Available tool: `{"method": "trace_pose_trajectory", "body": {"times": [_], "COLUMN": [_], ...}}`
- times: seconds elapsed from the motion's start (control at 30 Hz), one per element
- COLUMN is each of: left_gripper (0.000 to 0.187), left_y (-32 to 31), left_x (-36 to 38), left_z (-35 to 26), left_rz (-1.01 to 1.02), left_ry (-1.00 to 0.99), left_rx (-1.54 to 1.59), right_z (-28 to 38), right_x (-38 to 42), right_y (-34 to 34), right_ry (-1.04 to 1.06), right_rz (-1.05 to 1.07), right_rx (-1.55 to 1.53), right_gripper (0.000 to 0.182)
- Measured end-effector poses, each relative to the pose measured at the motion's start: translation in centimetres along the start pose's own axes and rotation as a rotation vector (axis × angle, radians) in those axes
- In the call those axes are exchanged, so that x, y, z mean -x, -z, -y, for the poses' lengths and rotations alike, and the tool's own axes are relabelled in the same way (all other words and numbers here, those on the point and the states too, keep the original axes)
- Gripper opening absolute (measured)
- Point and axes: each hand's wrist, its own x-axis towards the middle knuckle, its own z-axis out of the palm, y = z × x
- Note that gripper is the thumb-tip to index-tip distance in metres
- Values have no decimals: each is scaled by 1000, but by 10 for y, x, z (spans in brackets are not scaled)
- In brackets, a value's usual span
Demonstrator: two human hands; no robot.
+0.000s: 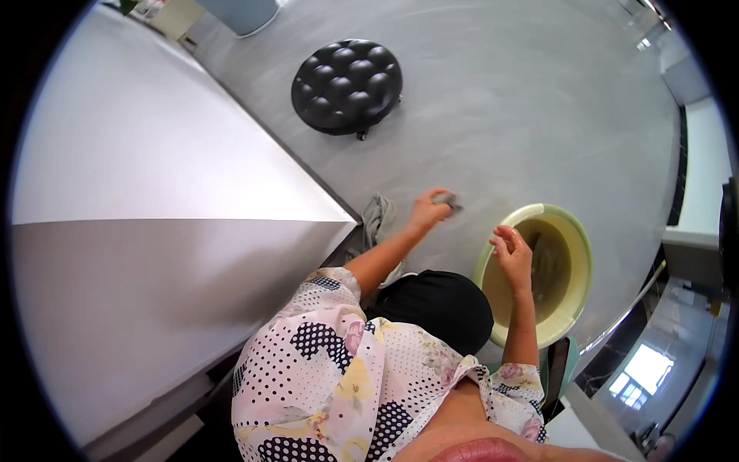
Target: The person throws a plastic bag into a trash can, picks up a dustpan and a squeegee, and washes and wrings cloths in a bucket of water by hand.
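My left hand [430, 210] reaches out over the floor, its fingers closed on a small dark grey wad [449, 202] that looks like crumpled cloth or a scrubbing pad. Above the near-left rim of a pale yellow-green basin [580, 266] hangs my right hand [514, 250], fingers loosely bent and apart, with nothing in them. Murky water [548, 285] fills part of that basin. Beside my left forearm, a grey-green cloth [377, 219] lies bunched on the floor against the corner of a white panel.
A round black tufted stool [346, 86] stands on the grey floor [493, 92] ahead. The large white panel [146, 146] takes up the left side. A blue-grey bucket [242, 14] shows at the top edge. White cabinets [707, 165] line the right.
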Motion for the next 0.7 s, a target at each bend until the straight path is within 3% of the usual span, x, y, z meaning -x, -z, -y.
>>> {"method": "trace_pose_trajectory", "body": {"times": [0.1, 0.17, 0.23, 0.3, 0.37, 0.5, 0.7], "left_gripper": [36, 37, 36, 34, 37, 41, 33], "left_y": [56, 91, 115, 148, 164, 206, 207], "left_x": [-32, -76, -89, -113, -119, -122, -118], "left_z": [-7, 5, -18, -30, -70, -112, -122], "left_rz": [-642, -1176, -1403, -1523, -1551, -1522, -1039], "left_ry": [-52, -402, -512, -480, -327, -355, 49], "left_rx": [-134, -374, -430, -508, -607, -871, -1347], "right_z": [17, 1, -30, -33, -20, -14, -22], "right_x": [-4, -5, 3, 11, 20, 38, 28], "right_y": [-28, -46, -67, -68, -51, -24, -24], "right_ry": [-84, -86, 17, 108, 107, -83, -133], "right_rz": [105, 167, 203, 246, 258, 238, 276], "right_rx": [-114, -81, 2, 102, 148, -9, -47], "right_gripper": [23, 22, 21, 20, 18, 17, 16]}}
